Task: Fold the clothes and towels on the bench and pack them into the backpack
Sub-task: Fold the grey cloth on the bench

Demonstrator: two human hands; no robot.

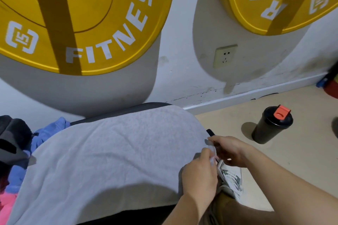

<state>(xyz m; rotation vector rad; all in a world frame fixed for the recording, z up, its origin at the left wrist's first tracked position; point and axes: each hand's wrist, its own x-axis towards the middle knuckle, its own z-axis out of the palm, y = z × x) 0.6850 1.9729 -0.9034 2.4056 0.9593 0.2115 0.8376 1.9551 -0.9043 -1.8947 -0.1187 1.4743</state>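
Right now I pinch the short right end of the grey towel (113, 151) with both hands, left hand (199, 173) nearer me, right hand (231, 150) just beyond; the towel lies spread along the bench (128, 108), its length running leftward toward the backpack (12, 139).

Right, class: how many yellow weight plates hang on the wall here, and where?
2. One yellow plate hangs upper left, above the bench; a second plate upper right, above the wall socket. Both are cropped by the frame, so more could lie outside it.
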